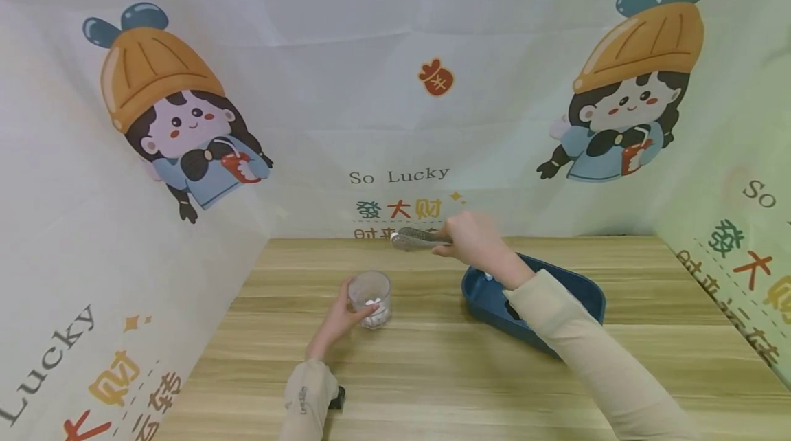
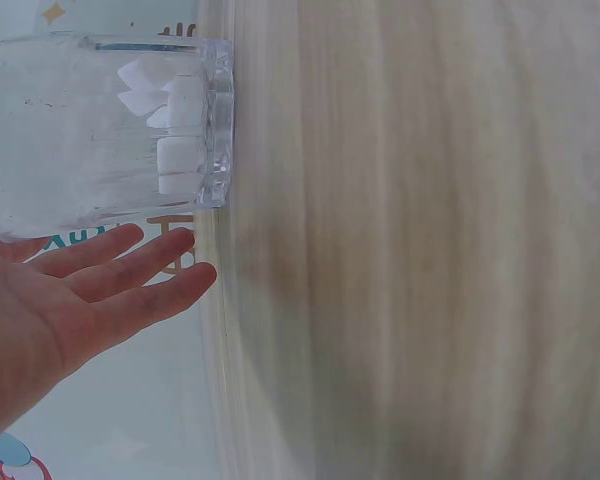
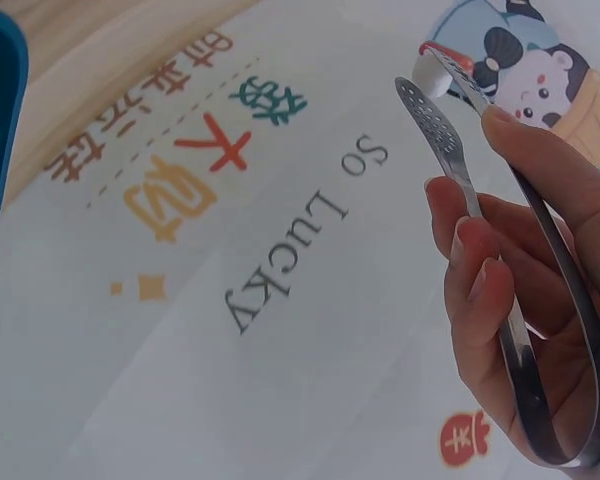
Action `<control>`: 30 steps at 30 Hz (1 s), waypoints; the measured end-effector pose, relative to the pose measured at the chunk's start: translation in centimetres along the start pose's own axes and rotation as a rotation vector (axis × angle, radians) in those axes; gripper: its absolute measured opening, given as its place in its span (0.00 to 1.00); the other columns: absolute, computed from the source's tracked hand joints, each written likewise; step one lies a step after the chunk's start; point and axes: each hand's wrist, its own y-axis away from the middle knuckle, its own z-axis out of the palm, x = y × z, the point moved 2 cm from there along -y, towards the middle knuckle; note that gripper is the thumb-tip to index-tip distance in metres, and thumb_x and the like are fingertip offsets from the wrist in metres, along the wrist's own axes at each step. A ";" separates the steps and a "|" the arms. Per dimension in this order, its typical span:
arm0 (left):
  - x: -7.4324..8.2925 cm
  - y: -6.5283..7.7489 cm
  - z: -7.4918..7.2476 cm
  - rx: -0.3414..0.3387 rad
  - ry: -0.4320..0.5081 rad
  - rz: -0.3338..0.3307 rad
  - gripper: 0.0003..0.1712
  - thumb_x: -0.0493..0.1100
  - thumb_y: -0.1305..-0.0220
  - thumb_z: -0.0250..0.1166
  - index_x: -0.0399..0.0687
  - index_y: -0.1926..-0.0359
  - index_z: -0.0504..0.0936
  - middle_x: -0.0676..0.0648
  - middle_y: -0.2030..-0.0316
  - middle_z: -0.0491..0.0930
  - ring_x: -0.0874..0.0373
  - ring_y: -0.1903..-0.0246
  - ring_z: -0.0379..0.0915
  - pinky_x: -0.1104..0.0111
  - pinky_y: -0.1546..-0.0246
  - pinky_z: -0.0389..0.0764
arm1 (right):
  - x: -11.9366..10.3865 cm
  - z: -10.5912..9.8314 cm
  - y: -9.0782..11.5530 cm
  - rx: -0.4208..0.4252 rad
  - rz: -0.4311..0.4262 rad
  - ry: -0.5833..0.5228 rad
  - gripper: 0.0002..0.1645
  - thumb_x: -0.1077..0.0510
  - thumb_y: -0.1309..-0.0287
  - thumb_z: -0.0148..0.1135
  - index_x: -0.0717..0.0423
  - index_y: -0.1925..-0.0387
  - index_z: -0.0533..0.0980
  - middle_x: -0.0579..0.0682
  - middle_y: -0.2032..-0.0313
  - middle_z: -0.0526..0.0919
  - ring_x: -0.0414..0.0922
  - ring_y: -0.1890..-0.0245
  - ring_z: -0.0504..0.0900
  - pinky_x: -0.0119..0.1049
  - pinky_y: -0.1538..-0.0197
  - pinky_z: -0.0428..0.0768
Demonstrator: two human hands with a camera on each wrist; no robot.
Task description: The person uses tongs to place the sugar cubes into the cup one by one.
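A clear glass [image 1: 369,283] stands upright on the wooden table with several small white cubes [image 2: 180,110] at its bottom. My left hand [image 1: 340,321] holds it from the left side, thumb in front; in the left wrist view the lower fingers stretch out loosely beside its wall. Up and to the right of the glass, my right hand [image 1: 474,242] grips metal tongs [image 3: 440,125] with perforated tips. Between those tips sits a white cube [image 3: 432,75], raised above the table near the back wall.
A deep blue tray [image 1: 494,317] lies to the right, partly covered by the right forearm. Inside it show a bit of white and a dark patch. Printed white cloth [image 1: 395,111] hangs at the back and both sides of the wooden table [image 1: 420,372].
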 end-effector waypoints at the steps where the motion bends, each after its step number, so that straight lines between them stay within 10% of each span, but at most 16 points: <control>1: 0.0 0.0 0.0 -0.002 0.000 -0.002 0.48 0.49 0.49 0.66 0.40 0.35 0.48 0.27 0.39 0.57 0.32 0.41 0.55 0.45 0.41 0.62 | -0.3 0.3 -0.2 -0.001 -0.009 0.008 0.14 0.45 0.56 0.66 0.52 0.78 0.83 0.46 0.80 0.84 0.35 0.89 0.72 0.23 0.87 0.60; 12: 0.1 0.0 0.0 -0.003 0.010 0.008 0.46 0.49 0.48 0.66 0.42 0.35 0.49 0.28 0.40 0.60 0.33 0.41 0.57 0.45 0.42 0.63 | -2.3 2.9 -1.8 -0.037 -0.011 0.008 0.33 0.44 0.55 0.65 0.46 0.95 0.53 0.39 0.93 0.56 0.34 0.89 0.54 0.24 0.85 0.49; 20: 0.1 0.2 0.0 -0.008 0.016 -0.012 0.46 0.49 0.48 0.65 0.44 0.35 0.49 0.29 0.40 0.60 0.32 0.42 0.58 0.45 0.43 0.64 | -2.8 3.8 -2.4 -0.102 -0.001 -0.034 0.15 0.47 0.56 0.67 0.53 0.84 0.80 0.45 0.82 0.81 0.36 0.85 0.71 0.25 0.85 0.65; 30: 0.0 0.1 0.0 -0.009 0.012 -0.012 0.46 0.50 0.48 0.65 0.43 0.35 0.49 0.28 0.39 0.59 0.32 0.42 0.57 0.44 0.43 0.64 | -2.9 5.0 -2.7 -0.138 0.017 -0.051 0.15 0.46 0.57 0.67 0.53 0.77 0.81 0.45 0.80 0.81 0.38 0.83 0.70 0.28 0.84 0.66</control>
